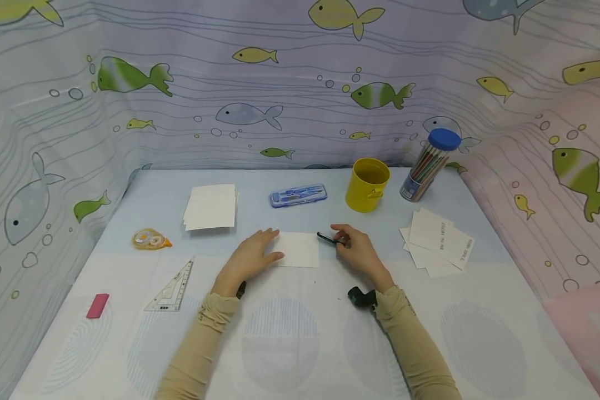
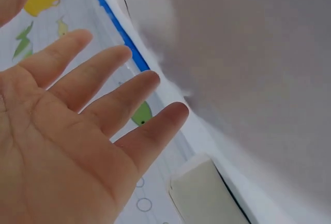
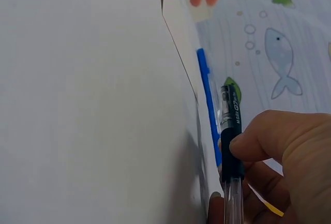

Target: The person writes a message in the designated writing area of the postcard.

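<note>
A blank white card (image 1: 300, 250) lies on the table between the two hands. My left hand (image 1: 247, 258) rests at the card's left edge, its fingers extended; in the left wrist view the palm shows and the fingers are spread. On the card's right side, my right hand (image 1: 357, 253) grips a black pen (image 1: 326, 238) that points toward the card's upper right corner. The right wrist view shows the thumb pressed on the dark grip of this pen (image 3: 232, 154), with fingers curled behind it.
Behind the card lie a blue pencil-box set (image 1: 298, 195), a yellow bucket (image 1: 367, 186) and a tube of pencils (image 1: 430, 165). Stacked blank cards (image 1: 211, 206), correction tape (image 1: 151, 239), a set square (image 1: 172, 289) and a pink eraser (image 1: 97, 306) sit left. Written cards (image 1: 440, 239) lie right.
</note>
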Available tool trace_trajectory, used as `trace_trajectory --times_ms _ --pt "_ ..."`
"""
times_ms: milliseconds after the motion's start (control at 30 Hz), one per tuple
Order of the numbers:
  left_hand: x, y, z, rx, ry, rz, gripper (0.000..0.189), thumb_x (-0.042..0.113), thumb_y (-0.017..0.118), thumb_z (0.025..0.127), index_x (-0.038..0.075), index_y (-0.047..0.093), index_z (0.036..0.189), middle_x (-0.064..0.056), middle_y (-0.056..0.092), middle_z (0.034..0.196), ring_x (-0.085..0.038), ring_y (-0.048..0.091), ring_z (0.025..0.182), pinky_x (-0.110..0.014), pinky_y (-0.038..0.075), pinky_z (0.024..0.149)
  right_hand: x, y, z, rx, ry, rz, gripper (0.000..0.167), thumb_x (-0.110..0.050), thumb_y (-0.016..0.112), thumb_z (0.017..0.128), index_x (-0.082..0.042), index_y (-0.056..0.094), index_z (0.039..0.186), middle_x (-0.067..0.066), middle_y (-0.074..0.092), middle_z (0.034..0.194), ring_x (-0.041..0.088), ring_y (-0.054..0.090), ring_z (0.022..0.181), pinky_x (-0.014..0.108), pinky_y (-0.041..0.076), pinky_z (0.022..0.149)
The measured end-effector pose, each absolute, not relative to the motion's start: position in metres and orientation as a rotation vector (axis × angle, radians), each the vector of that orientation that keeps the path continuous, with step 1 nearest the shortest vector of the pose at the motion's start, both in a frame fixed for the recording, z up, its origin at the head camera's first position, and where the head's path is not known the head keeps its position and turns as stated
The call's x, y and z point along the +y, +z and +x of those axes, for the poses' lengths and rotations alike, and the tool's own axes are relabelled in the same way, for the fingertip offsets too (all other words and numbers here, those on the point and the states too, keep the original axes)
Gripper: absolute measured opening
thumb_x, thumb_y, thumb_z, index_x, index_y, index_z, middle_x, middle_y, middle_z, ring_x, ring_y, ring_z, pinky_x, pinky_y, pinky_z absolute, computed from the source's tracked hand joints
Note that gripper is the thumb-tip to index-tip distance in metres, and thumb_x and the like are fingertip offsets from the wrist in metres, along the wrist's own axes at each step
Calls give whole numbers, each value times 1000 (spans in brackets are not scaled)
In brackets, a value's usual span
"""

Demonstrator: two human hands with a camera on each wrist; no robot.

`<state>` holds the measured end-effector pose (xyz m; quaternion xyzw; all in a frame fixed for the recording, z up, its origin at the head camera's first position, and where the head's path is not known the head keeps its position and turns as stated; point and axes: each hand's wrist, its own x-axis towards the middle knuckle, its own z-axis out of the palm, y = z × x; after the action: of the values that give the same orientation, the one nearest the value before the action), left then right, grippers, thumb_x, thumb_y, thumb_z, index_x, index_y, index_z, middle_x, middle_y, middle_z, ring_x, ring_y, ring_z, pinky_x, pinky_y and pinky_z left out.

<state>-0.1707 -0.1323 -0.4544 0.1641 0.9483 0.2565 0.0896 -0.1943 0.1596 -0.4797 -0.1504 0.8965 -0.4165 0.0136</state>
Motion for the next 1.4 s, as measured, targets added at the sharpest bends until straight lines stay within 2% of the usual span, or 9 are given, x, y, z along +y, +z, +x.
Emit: trace_trajectory --times_ms 267,633,800,1033,1400 --pt "-129 -449 -171 2801 932 527 61 34 59 96 4 41 147 -20 44 149 -38 39 140 -51 31 116 156 -476 -193 2789 -1320 -477 46 1 59 88 -11 58 132 10 69 107 22 61 91 33 52 78" --pt "-114 -449 -168 2746 1098 512 53 31 59 97 9 46 144 -15 50 146 -34 43 138 -50 37 113 148 -470 -190 2815 -1293 -627 45 1 62 87 -11 60 130 7 71 103 21 64 92 32 53 77" --pt "-108 -450 -166 2751 1133 520 50 29 59 97 10 49 142 -14 53 143 -33 46 136 -49 38 112 146 -468 -188 2806 -1302 -669 46 1 63 86 -12 59 130 6 72 102 20 64 91 28 52 73" --pt "-105 -449 -164 2705 1259 511 47 25 60 97 9 51 140 -13 56 141 -33 55 127 -49 46 104 142 -463 -184 2791 -1309 -749 46 2 64 86 -11 59 130 5 72 100 19 63 89 29 52 73" --pt "-100 -452 -162 2628 1365 473 42 26 60 97 7 56 134 -13 62 132 -31 60 121 -46 50 101 134 -454 -179 2767 -1291 -863 49 2 68 85 -9 58 132 4 72 100 18 63 88 30 53 75"
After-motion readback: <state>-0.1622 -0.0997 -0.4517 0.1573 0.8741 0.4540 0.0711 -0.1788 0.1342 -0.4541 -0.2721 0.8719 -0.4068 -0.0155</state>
